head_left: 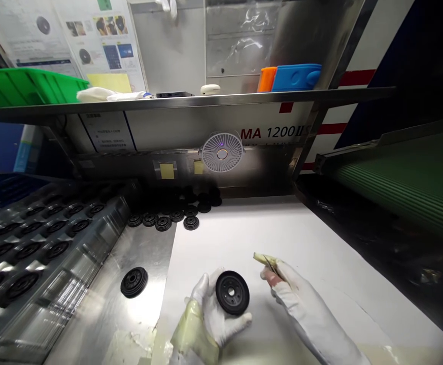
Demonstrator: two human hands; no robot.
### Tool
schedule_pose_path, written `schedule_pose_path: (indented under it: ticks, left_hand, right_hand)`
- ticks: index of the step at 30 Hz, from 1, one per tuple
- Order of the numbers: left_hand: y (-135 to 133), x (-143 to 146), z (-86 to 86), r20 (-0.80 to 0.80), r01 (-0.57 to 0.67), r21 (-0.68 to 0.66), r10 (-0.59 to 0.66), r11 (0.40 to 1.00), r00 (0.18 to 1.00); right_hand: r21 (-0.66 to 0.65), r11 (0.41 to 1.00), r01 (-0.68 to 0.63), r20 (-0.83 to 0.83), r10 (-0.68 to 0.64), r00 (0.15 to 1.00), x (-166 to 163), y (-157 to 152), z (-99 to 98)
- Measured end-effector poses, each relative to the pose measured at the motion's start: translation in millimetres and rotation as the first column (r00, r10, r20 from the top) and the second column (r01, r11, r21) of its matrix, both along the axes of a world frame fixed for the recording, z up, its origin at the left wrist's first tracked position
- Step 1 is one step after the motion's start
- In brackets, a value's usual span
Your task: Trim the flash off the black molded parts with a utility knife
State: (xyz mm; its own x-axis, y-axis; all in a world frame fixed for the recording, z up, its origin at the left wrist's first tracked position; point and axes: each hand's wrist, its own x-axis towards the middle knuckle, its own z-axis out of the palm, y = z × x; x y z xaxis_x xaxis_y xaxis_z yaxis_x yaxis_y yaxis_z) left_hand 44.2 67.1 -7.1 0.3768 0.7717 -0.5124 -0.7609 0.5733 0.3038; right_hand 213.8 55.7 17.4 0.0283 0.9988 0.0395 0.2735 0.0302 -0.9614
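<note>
A round black grooved wheel (232,292) with a small centre hole and several holes around it is in my left hand (216,309). That hand wears a white glove and grips the wheel by its rim, its flat face turned up towards me. To its right, my right hand (278,279), gloved in white with bare skin showing at the thumb, is closed in a pinch. A thin dark tool (268,262) shows between its fingers; its exact kind is unclear. The two hands are apart. Another black wheel (134,282) lies on the metal surface to the left.
Several black wheels (163,223) cluster at the back of the white sheet (305,233). Clear plastic trays (72,268) with more wheels stand at left. A small fan (222,152) hangs beneath the metal shelf (191,102). A green conveyor belt (396,172) runs at right.
</note>
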Motion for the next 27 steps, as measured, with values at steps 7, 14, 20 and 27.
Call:
schedule_pose_path:
  ticks: [7, 14, 20, 27]
  left_hand:
    - [-1.9, -6.9, -1.8, 0.086, 0.057, 0.062, -0.062, 0.996, 0.994]
    - [-2.7, -10.9, -0.9, 0.081, 0.059, 0.068, -0.065, 0.996, 0.995]
    - [-9.5, -2.8, 4.1, -0.006, 0.061, 0.092, -0.06, 0.994, 0.998]
    - [-3.1, 8.1, 12.6, -0.152, -0.189, -0.098, 0.173, 0.977, 0.973]
  right_hand:
    - [-0.167, 0.986, 0.011, -0.042, -0.019, 0.999, -3.0, -4.9, -12.0]
    - [-0.05, 0.998, -0.038, 0.01, 0.038, 0.999, -3.1, 1.8, -6.2]
    - [-0.099, 0.986, -0.131, -0.03, 0.128, 0.991, -20.1, 1.7, -8.8]
    - [-0.067, 0.997, -0.039, 0.249, 0.055, 0.967, -53.8, 3.8, -12.8]
